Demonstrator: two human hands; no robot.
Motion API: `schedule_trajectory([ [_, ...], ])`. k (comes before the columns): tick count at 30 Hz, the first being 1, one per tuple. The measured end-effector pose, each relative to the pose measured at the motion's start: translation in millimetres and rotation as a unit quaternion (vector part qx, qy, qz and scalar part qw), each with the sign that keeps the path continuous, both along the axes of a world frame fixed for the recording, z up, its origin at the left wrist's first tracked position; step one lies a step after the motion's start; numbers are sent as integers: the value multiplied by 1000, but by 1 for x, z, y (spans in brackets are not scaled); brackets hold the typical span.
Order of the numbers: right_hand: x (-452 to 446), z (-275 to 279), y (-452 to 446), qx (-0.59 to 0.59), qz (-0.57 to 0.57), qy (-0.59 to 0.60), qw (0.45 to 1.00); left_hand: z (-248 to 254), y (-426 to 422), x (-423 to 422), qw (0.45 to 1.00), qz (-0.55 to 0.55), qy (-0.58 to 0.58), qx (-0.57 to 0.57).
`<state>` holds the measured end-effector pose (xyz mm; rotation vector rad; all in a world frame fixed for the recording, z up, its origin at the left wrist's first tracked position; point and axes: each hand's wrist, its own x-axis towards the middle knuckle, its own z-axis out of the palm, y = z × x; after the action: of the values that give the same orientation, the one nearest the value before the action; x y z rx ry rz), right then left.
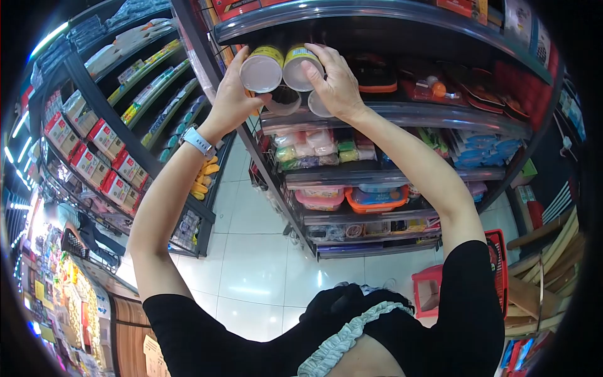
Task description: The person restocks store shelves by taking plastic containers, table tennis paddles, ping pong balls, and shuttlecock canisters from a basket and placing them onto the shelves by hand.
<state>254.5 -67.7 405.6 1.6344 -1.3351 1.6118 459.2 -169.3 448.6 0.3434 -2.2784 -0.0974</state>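
Two yellow-labelled cylindrical containers with pale round ends are side by side at a dark shelf, near the top centre. My left hand is wrapped round the left container, its thumb at the lower edge. Around the right container my right hand is closed, with the thumb across its pale end. Just below these two, more round containers stand on the shelf, partly hidden by my hands. A watch with a light strap is on my left wrist.
The shelf edge runs below my hands, and another shelf edge crosses above. Lower shelves hold packets and an orange-rimmed tub. A red basket is at lower right. Stocked racks stand left; a person is partly visible at far left.
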Motion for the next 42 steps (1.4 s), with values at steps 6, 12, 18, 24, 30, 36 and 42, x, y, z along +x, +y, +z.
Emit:
schedule_trajectory([
  [6,5,-1,2,11,2,-19,1000,8,5,3,999,25,-32,2],
  [12,-5,-5,7,21,19,-39,999,11,9,16,998,51,-27,4],
  [18,-8,-12,12,37,29,-48,998,3,20,24,992,59,-11,-108],
  [24,-11,-14,18,54,42,-51,996,-6,22,26,963,121,-73,-230],
  [30,-13,-17,18,68,27,-22,997,-4,21,28,942,126,-149,-274],
  [36,-13,-17,17,78,16,-11,997,4,21,30,925,111,-195,-308],
  [42,-11,-13,21,103,11,-9,995,20,25,20,972,76,-109,-192],
])
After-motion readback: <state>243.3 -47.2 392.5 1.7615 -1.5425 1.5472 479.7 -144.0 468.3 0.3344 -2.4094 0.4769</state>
